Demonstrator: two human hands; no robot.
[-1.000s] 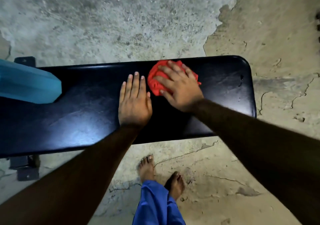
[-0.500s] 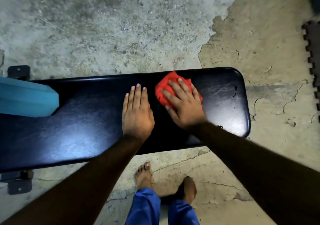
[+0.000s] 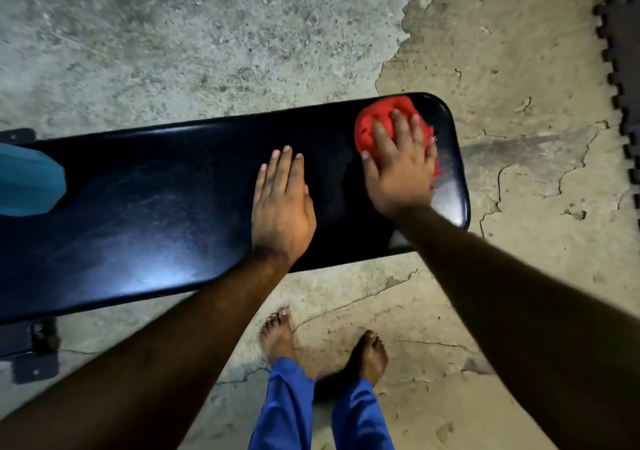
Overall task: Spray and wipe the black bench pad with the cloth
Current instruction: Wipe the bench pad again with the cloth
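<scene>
A long black bench pad (image 3: 156,207) runs across the view, glossy with light reflections. A bunched red cloth (image 3: 377,120) lies near the pad's far right end. My right hand (image 3: 401,169) presses flat on the cloth, fingers spread and straight over it. My left hand (image 3: 282,207) rests flat on the bare pad to the left of the cloth, fingers together and straight, holding nothing. No spray bottle is clearly in view.
A teal object (image 3: 27,183) lies on the pad's left end, cut off by the frame edge. Black bench feet (image 3: 31,356) stand on the cracked concrete floor. My bare feet (image 3: 280,335) stand in front of the bench. A dark interlocking mat edge (image 3: 623,68) shows far right.
My right hand has slid the red cloth along the pad toward its right end. My left hand stays flat on the pad. My feet have shifted a little.
</scene>
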